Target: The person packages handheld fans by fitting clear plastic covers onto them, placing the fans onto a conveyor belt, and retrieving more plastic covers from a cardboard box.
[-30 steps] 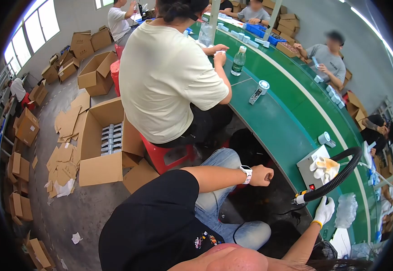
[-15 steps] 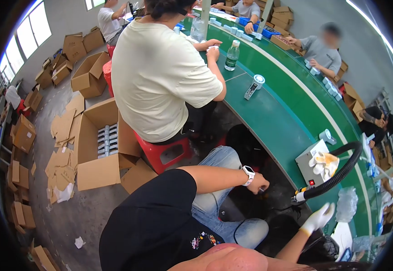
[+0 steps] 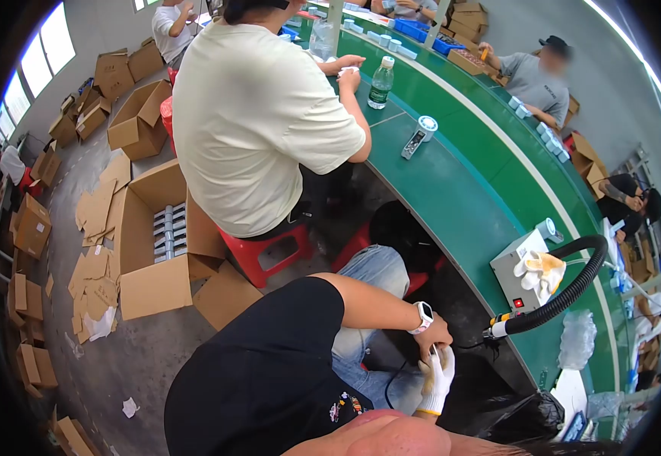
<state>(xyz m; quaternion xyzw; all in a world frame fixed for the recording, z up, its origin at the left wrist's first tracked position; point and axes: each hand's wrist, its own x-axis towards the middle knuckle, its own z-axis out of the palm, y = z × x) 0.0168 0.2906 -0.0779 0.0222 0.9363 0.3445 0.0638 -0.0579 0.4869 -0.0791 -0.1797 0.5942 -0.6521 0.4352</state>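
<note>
My left hand (image 3: 435, 334), bare and with a white watch (image 3: 424, 317) on the wrist, is closed above my knees. Its fingers curl around something small that I cannot make out. My right hand (image 3: 438, 381) wears a white glove with a yellow cuff edge. It meets the left hand from below, with its fingertips against the left fingers; what lies between them is hidden. A thin dark cable (image 3: 393, 380) hangs over my jeans near the hands. The green table's edge (image 3: 467, 266) is just beyond them.
On the table are a grey box (image 3: 507, 267) with a glove (image 3: 541, 275) on top, a black flexible hose (image 3: 566, 292), a clear plastic bag (image 3: 576, 342), a grey-blue device (image 3: 419, 137) and a bottle (image 3: 380, 83). A co-worker (image 3: 262, 121) sits to the left by an open carton (image 3: 155, 281).
My gloved right hand has come down and left from beside the table to meet my left hand. The left hand has shifted slightly down. The whole view has moved a little.
</note>
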